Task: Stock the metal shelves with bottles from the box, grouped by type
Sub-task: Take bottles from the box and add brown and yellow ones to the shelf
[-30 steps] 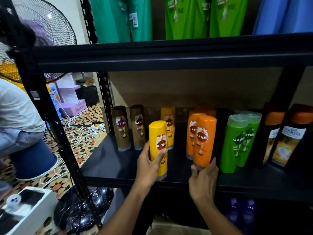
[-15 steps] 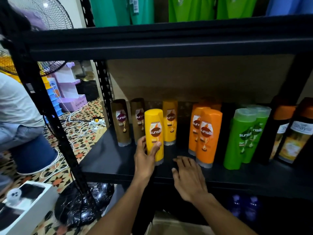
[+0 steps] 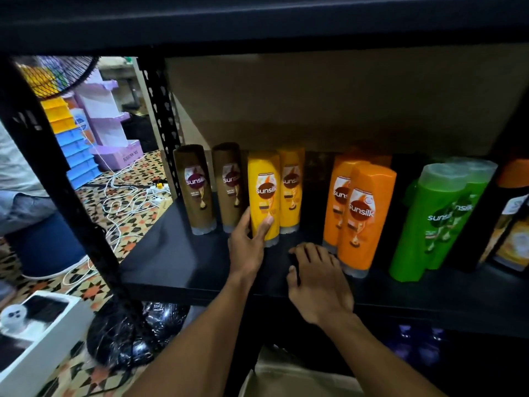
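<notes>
On the black metal shelf (image 3: pixel 177 262) stand bottles in groups: two brown bottles (image 3: pixel 197 190), two yellow ones, orange bottles (image 3: pixel 363 216), green bottles (image 3: pixel 429 222) and dark bottles with orange caps (image 3: pixel 512 219) at the right. My left hand (image 3: pixel 247 247) grips the lower part of the front yellow bottle (image 3: pixel 263 193), which stands upright on the shelf in front of the second yellow bottle (image 3: pixel 292 187). My right hand (image 3: pixel 317 279) rests flat on the shelf, fingers spread, just left of the front orange bottle. The cardboard box (image 3: pixel 292 379) shows below the shelf.
A black upright post (image 3: pixel 57 179) of the rack crosses the left side. Beyond it lie white cables (image 3: pixel 123 202) on a patterned floor, a fan base (image 3: pixel 126 336), a white box (image 3: pixel 37 333), and a seated person's leg (image 3: pixel 25 207). Purple bottles (image 3: pixel 415 342) sit on the lower shelf.
My right hand let go of the orange bottle and came down flat on the shelf. My left hand pushed the yellow bottle back toward the other yellow one. The view moved closer.
</notes>
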`<action>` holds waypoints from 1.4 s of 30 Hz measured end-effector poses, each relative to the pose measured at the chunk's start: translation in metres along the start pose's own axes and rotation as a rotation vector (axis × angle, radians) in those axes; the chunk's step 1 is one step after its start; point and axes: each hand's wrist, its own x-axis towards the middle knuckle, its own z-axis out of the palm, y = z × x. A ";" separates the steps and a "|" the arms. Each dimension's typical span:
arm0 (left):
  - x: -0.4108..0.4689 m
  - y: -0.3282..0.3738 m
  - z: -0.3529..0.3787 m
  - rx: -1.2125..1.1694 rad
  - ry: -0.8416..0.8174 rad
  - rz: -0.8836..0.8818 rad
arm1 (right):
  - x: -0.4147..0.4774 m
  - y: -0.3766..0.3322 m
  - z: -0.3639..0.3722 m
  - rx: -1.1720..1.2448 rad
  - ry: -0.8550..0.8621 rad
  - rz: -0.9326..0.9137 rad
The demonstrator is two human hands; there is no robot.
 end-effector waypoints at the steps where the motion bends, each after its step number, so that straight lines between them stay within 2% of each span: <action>1: 0.001 -0.001 0.000 0.020 -0.008 0.001 | 0.000 0.000 -0.001 -0.004 -0.004 0.002; 14: 0.005 -0.012 0.001 0.229 -0.019 -0.012 | -0.004 -0.002 -0.002 0.022 0.012 0.001; 22: -0.026 -0.002 -0.009 0.472 0.008 -0.064 | -0.036 0.014 -0.019 0.159 0.000 -0.091; 25: -0.052 0.004 -0.012 0.555 0.028 0.001 | -0.064 0.021 -0.027 0.263 -0.005 -0.086; 33: -0.183 0.000 -0.024 0.437 -0.037 0.263 | -0.165 0.040 -0.042 0.436 0.014 -0.101; 42: -0.284 -0.057 -0.046 0.535 -0.185 -0.054 | -0.271 0.071 0.004 0.456 -0.236 0.201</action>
